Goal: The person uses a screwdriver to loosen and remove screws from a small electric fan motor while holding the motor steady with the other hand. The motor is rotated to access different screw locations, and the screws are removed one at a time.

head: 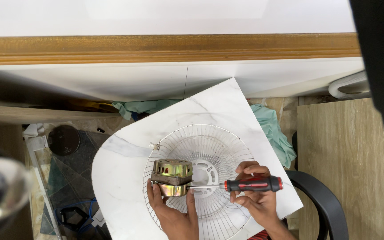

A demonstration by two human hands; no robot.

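Left hand (174, 213) gripping motor (172, 177), right hand (256, 200) screwdriver (245, 184), fan grille (210, 155) beneath

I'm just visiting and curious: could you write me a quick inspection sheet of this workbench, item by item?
Surface: white marble-look board.
Job's things: brass-coloured fan motor over a white wire fan guard; red-and-black screwdriver, tip at the motor.
Clutter: green cloth behind the board.
Hands: left hand grips the motor's underside; right hand holds the screwdriver.
Cables: blue cable on the floor.
Surroundings: black chair, wooden panel, black round disc.
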